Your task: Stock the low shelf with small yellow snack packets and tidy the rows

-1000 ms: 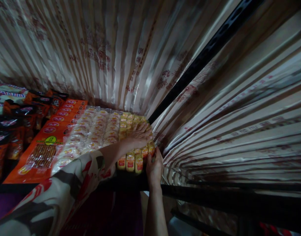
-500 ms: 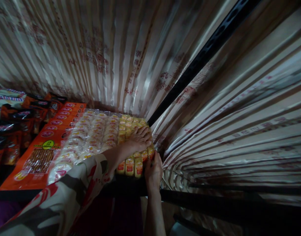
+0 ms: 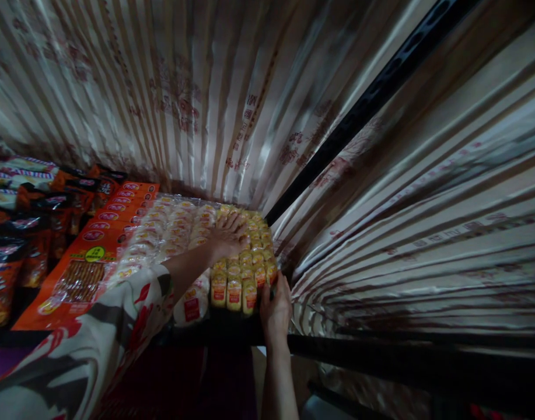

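Note:
Rows of small yellow snack packets (image 3: 245, 274) lie stacked on a shelf against a striped wall. My left hand (image 3: 226, 236) lies flat on top of them near their left side, fingers spread, reaching from a patterned sleeve. At the front right corner of the yellow stack, my right hand (image 3: 276, 306) has its fingers curled against the packets. To the left of the yellow ones lie rows of pale clear-wrapped packets (image 3: 162, 233).
Orange flat packs (image 3: 92, 251) and dark orange bags (image 3: 26, 239) fill the shelf's left side. A black upright post (image 3: 350, 122) runs up the corner. A black shelf rail (image 3: 381, 350) crosses the front. Striped foil-like sheeting covers the walls.
My left hand has slid left and back across the yellow packets, uncovering more of them. My right hand has stayed at the front right corner.

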`<state>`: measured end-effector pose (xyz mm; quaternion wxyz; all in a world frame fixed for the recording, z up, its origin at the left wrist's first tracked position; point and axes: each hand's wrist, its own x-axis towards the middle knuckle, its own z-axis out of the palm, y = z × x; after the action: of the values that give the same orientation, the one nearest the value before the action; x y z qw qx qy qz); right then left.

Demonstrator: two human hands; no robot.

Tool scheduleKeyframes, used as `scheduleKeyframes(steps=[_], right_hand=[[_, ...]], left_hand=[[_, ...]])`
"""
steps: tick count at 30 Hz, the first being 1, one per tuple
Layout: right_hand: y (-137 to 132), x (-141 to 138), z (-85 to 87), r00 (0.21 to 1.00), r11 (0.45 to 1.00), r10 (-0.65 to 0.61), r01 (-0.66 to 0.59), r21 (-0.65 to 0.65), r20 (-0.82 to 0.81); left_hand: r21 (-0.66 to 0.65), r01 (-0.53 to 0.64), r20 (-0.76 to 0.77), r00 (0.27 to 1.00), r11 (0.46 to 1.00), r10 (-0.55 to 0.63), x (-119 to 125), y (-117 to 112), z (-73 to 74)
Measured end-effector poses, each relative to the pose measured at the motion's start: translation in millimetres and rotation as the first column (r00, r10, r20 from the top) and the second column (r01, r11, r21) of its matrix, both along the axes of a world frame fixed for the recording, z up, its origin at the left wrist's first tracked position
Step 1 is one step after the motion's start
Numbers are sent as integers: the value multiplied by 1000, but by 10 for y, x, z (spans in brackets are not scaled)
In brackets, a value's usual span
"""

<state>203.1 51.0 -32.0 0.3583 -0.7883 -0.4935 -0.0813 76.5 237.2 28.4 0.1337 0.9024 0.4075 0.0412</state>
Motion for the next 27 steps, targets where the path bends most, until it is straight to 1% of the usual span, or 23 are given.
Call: scheduleKeyframes(steps=[5, 10, 13, 16, 19, 21, 24, 27], right_hand=[[0, -3, 34, 999, 1000, 17, -18, -16, -28], [-2, -9, 40, 1000, 1000, -1, 1, -13, -8], [28, 0, 89, 1000, 1000, 14, -15, -23, -14], [87, 33, 141, 999, 999, 27, -29, -25, -45], [125, 71, 150, 996, 999, 24, -27, -31, -91], [125, 80, 139, 993, 999, 27, -32, -42, -116], [104, 60, 125, 994, 1000, 16, -18, -21, -109], [99, 23, 117, 996, 1000, -9, 11, 24, -87]], left_hand=[[17, 12, -10, 1000, 1000, -12, 10, -19, -45], [39, 21, 16, 1000, 999, -21, 13, -66, 24], [79, 41, 53, 998, 996, -46, 61, -200, 107], [80, 105, 100, 989, 991, -113, 96, -440, 166], [67, 189, 135, 971, 980, -197, 81, -703, 154], [55, 222, 135, 964, 973, -228, 58, -825, 123], [13, 227, 109, 968, 974, -227, 51, -864, 120], [-36, 226, 79, 972, 973, -223, 104, -781, 200]])
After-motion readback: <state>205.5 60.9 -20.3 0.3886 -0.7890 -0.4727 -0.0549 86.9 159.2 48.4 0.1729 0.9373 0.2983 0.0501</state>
